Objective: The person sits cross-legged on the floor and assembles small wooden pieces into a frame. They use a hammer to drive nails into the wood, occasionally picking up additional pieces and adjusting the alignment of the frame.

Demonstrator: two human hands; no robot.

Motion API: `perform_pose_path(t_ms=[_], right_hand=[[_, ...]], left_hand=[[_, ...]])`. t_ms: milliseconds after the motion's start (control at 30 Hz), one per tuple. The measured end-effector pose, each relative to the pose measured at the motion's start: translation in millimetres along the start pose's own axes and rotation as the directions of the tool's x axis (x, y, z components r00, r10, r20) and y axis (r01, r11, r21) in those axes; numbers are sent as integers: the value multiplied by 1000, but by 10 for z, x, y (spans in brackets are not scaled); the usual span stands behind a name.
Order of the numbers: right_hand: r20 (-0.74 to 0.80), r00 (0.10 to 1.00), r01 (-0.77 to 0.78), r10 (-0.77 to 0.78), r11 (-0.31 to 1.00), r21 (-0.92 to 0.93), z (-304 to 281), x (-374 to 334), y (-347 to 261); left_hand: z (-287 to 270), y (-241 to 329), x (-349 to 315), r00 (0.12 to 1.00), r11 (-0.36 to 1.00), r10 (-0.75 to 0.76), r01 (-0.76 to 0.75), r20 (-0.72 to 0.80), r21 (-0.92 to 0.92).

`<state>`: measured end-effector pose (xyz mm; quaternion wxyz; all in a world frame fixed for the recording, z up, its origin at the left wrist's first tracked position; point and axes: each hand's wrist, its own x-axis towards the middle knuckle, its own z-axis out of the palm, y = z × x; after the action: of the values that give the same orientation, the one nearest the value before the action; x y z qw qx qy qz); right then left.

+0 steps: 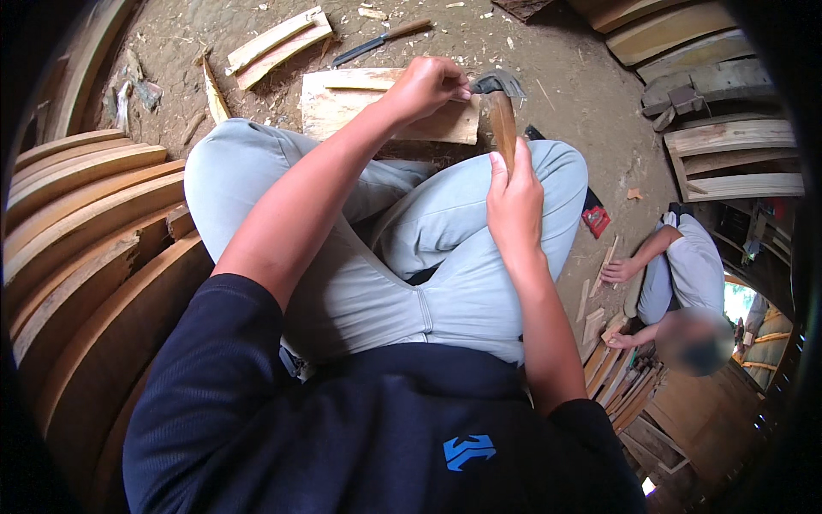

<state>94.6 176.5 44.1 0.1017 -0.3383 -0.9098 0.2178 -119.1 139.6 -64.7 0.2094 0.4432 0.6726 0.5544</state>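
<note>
My right hand (pixel 515 206) is wrapped round the wooden handle of a claw hammer (pixel 503 128), above my right knee. The hammer's dark metal head is raised over the right end of a pale wooden board (pixel 342 116). My left hand (pixel 432 86) is closed in a pinch beside the hammer head, above the board. Whatever its fingertips hold, if anything, is too small to make out. A thin wood strip (pixel 364 79) lies along the board's far edge, partly behind my left hand.
Beyond the board lie a wooden-handled blade (pixel 377 43) and two wood pieces (pixel 281 47). A red-and-black tool handle (pixel 595 218) shows past my right knee. Stacked planks (pixel 94 231) stand at left, more timber (pixel 728 137) at right. Another person (pixel 693 265) handles wood at right.
</note>
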Motion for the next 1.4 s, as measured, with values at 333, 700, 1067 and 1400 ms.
perform_pose_path(t_ms=[333, 700, 1067, 1400], right_hand=[[-12, 999, -32, 32, 999, -7, -92, -24, -62], [45, 998, -44, 45, 999, -26, -117, 40, -53], [-1, 1000, -24, 24, 1000, 9, -98, 1, -61], [7, 994, -110, 109, 992, 66, -153, -32, -24]], left_hand=[[19, -13, 8, 1000, 1000, 6, -6, 8, 10], [2, -27, -12, 1000, 999, 23, -23, 2, 43], [1, -24, -21, 998, 998, 69, -69, 8, 13], [14, 2, -34, 999, 998, 48, -48, 5, 38]])
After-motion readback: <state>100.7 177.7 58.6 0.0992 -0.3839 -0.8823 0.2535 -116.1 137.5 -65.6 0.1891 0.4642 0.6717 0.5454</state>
